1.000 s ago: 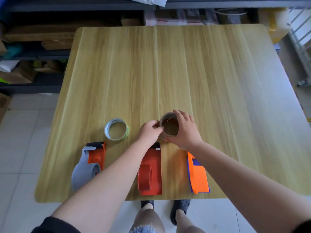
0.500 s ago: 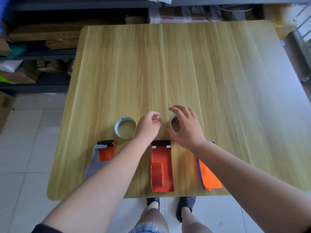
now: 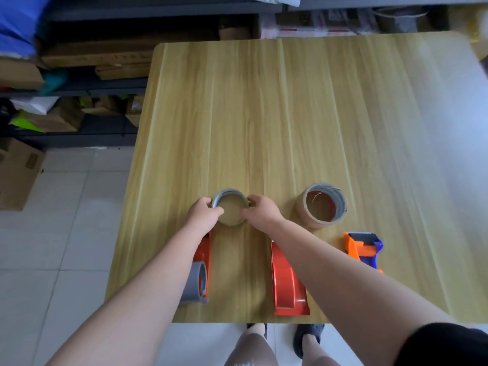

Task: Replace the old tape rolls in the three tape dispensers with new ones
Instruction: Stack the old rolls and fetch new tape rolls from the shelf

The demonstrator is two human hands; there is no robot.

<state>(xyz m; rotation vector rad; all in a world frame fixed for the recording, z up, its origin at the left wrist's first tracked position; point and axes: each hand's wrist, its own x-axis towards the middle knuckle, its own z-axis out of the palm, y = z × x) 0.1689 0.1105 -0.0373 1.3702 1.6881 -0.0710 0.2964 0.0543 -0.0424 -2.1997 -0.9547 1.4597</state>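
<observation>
Both hands (image 3: pixel 204 211) on tape roll (image 3: pixel 230 210)

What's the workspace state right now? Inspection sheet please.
Surface: wooden table, bare at the far half.
Job's things: thin tape roll flat between both hands; brown tape roll apart, to its right; grey-orange dispenser, red dispenser, orange-blue dispenser along the near edge.
Clutter: nothing seen.
Grip: left hand and right hand each hold the thin roll's rim.
Cables: nothing seen.
Surroundings: shelves with cardboard boxes, tiled floor.
</observation>
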